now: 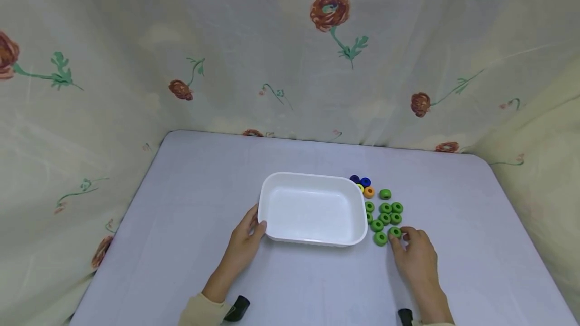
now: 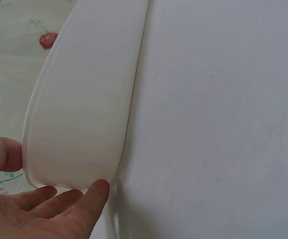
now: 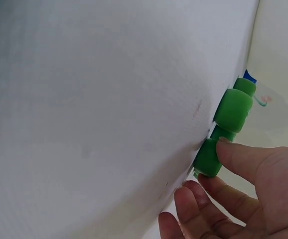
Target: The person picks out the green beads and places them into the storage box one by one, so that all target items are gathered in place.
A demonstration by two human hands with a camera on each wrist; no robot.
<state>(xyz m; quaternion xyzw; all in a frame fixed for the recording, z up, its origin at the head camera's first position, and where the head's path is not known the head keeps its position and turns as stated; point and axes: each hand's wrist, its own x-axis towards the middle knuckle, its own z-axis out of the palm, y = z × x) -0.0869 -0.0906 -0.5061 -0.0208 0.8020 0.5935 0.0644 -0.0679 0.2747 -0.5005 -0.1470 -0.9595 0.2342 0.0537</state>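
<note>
A white rectangular tray (image 1: 312,208) with rounded corners stands on the table. At its left end my left hand (image 1: 244,240) grips it, thumb at the rim and fingers along the outer wall. In the left wrist view, the left hand (image 2: 44,211) touches the tray's wall (image 2: 79,114) at one corner. To the right of the tray, my right hand (image 1: 417,255) pinches a green bead (image 1: 395,232) between thumb and forefinger. The right wrist view has this green bead (image 3: 207,158) low at the table surface, with the other fingers of the right hand (image 3: 263,194) loosely bent.
Several green beads (image 1: 384,219) lie close together right of the tray. Behind them are two blue beads (image 1: 365,182), an orange bead (image 1: 369,192) and a yellow bead (image 1: 360,187) partly hidden by the tray. A flowered curtain (image 1: 290,54) hangs behind the white-covered table (image 1: 204,175).
</note>
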